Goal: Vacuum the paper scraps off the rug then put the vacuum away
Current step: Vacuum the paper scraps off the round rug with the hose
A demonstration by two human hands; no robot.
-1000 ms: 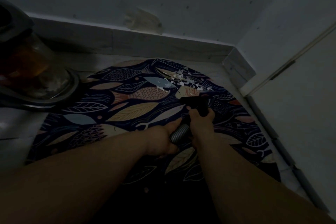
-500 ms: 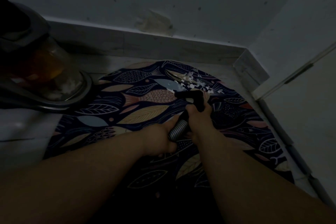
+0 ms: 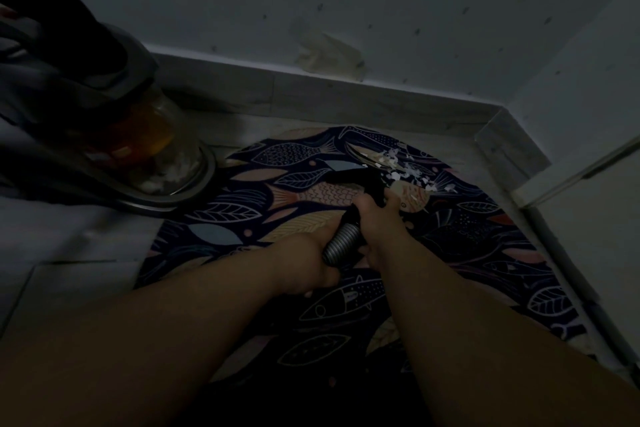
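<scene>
A round dark rug (image 3: 467, 236) with fish and leaf prints lies in the corner of the floor. White paper scraps (image 3: 405, 170) are scattered on its far part. My left hand (image 3: 308, 263) grips the ribbed grey vacuum hose (image 3: 341, 241). Just ahead of it, my right hand (image 3: 379, 218) holds the black nozzle (image 3: 356, 178), whose flat head rests on the rug just left of the scraps. The vacuum body (image 3: 104, 135), with a clear dust canister showing orange inside, stands on the floor at the left.
A pale wall with a skirting board (image 3: 346, 97) runs along the back and turns at the right corner. A white door or cabinet front (image 3: 595, 225) borders the rug on the right. Pale floor tiles (image 3: 69, 253) lie to the left.
The nozzle has moved forward and slightly left, up to the near edge of the scraps. The view has shifted, so the vacuum body looms larger at the left.
</scene>
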